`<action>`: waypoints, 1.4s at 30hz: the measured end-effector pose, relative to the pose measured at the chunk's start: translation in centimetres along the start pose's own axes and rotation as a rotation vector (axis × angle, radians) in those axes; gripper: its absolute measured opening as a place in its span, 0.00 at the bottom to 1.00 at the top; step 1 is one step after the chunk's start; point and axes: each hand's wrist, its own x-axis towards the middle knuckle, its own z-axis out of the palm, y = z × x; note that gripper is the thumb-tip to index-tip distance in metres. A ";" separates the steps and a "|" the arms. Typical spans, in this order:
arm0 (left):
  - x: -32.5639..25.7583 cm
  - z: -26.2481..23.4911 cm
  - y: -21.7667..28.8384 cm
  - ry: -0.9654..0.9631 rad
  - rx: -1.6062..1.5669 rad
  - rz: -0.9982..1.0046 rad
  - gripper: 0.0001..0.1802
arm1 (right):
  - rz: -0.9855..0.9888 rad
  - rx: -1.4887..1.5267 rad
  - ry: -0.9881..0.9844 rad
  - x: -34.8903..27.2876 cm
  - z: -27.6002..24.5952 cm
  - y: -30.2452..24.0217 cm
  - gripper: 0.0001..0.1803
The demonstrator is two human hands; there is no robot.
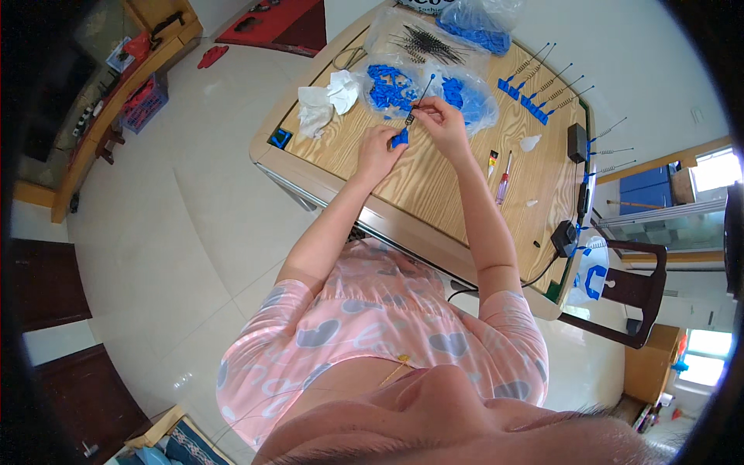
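Note:
At the near left part of the wooden table, my left hand (377,155) is closed round a small blue plastic base (400,139). From that base rises a black coil spring (409,118) that runs on into a thin black rod with a blue tip (431,79). My right hand (443,122) pinches the spring between thumb and fingertips, a little above the base. The spring and rod stand tilted to the right. Just beyond my hands lie open clear bags of blue plastic parts (390,87), and the fingers hide where spring and base meet.
Finished-looking blue bases with springs (533,108) stand in a row at the far right. A bag of black rods (430,45) lies at the back. Crumpled white tissue (342,91), a screwdriver (504,180), a small tube (492,161) and a black box (576,143) are on the table.

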 end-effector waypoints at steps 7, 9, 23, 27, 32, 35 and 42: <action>0.9 -0.1 0.1 -0.058 0.035 -0.033 0.12 | -0.067 -0.056 0.051 1.4 1.2 -1.1 0.11; 1.0 -0.1 0.3 -0.065 0.032 -0.034 0.12 | -0.103 0.017 0.072 1.9 1.9 -1.1 0.10; 1.0 -0.2 0.0 -0.073 0.005 -0.021 0.12 | 0.053 0.481 0.115 2.9 4.2 0.5 0.23; 1.0 0.1 -0.2 -0.068 0.010 -0.009 0.12 | -0.002 0.337 0.164 3.0 4.6 0.8 0.22; 1.0 0.5 -0.8 -0.022 0.007 0.023 0.10 | -0.009 0.337 0.143 3.2 4.7 0.5 0.22; 1.3 0.7 -0.7 0.008 -0.002 0.020 0.08 | 0.114 0.351 0.071 3.5 3.6 0.4 0.17; 1.4 0.6 -1.5 -0.017 -0.092 -0.035 0.08 | -0.106 0.433 0.196 0.2 1.7 2.1 0.16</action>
